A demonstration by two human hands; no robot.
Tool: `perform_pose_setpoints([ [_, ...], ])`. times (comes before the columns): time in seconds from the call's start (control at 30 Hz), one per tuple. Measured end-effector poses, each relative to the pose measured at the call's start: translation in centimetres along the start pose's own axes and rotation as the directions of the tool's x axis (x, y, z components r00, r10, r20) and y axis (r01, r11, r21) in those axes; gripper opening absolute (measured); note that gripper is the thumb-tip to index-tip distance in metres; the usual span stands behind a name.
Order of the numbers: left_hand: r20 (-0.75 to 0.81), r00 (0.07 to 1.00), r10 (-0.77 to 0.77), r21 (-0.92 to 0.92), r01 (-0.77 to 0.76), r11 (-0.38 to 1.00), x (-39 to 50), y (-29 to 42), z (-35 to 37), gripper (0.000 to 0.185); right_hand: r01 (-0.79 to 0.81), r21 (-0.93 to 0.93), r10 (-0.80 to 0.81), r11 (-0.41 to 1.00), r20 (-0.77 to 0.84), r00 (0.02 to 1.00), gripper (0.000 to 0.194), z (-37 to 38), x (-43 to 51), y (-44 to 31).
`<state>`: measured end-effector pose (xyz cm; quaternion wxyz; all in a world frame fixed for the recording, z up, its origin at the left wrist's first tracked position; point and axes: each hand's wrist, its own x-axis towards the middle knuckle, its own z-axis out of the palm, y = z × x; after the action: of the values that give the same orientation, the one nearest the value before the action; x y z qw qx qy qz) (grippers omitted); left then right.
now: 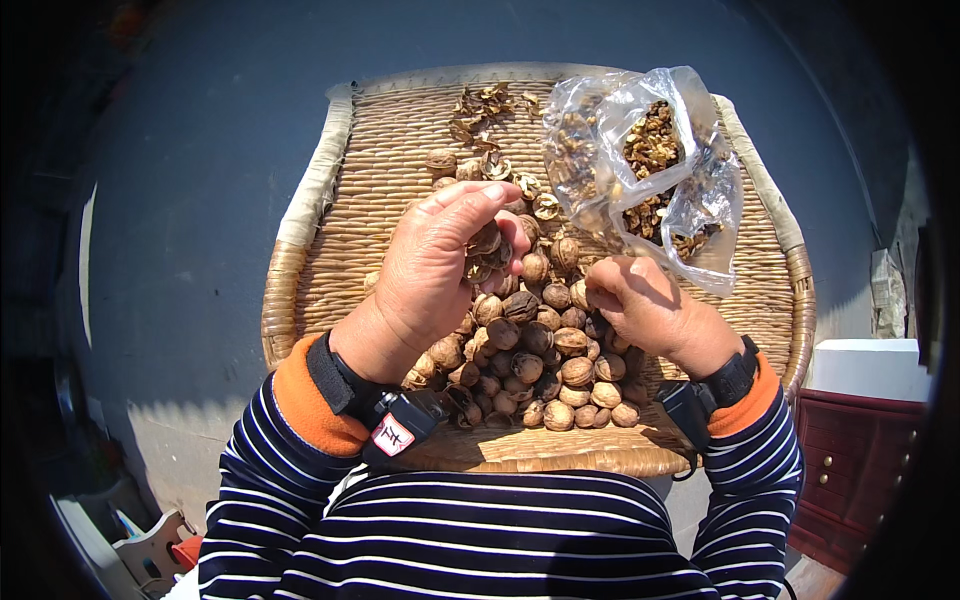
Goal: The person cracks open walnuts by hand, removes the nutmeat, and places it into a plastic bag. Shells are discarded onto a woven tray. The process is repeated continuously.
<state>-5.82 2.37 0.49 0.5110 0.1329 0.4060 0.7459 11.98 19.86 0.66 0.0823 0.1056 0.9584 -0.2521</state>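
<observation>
A woven wicker tray (390, 127) lies before me with a heap of whole walnuts (576, 371) near its front. My left hand (442, 262) is cupped over the heap's upper left and holds several pieces of walnut shell (487, 247) in its palm and fingers. At the heap's right side, my right hand (649, 307) has its fingers curled downward at the walnuts; whether it grips one is hidden. A clear plastic bag (724, 255) of walnut kernels (652, 142) rests beyond my right hand.
Broken walnut shells (480, 109) lie at the tray's far edge, and opened shells (546, 205) sit near the bag. A dark red drawer cabinet (847, 457) stands at the lower right. Boxy devices are strapped to both wrists.
</observation>
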Motion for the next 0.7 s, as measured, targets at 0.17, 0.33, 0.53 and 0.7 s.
perform_pose_setpoints([
  [0.17,-0.097,0.994,0.046,0.018,-0.045,0.999,0.3,0.8,-0.7,0.025,0.013,-0.101,-0.015,0.995,-0.018,1.000,0.013,-0.1,-0.1,0.0],
  [0.33,-0.095,0.995,0.034,0.056,-0.028,0.998,0.1,0.6,-0.4,0.023,0.126,-0.195,-0.147,0.973,-0.098,0.984,0.014,1.0,0.7,-0.5],
  [0.53,-0.102,0.994,0.036,0.039,-0.032,0.999,0.2,0.3,-0.4,0.019,-0.295,0.356,0.254,0.887,0.157,0.954,0.015,-1.5,-1.9,-0.2],
  [0.7,-0.019,0.998,0.061,0.045,-0.060,0.997,0.3,-0.1,-0.4,0.017,0.104,-0.311,-0.168,0.945,-0.187,0.968,0.028,1.1,-0.7,1.0],
])
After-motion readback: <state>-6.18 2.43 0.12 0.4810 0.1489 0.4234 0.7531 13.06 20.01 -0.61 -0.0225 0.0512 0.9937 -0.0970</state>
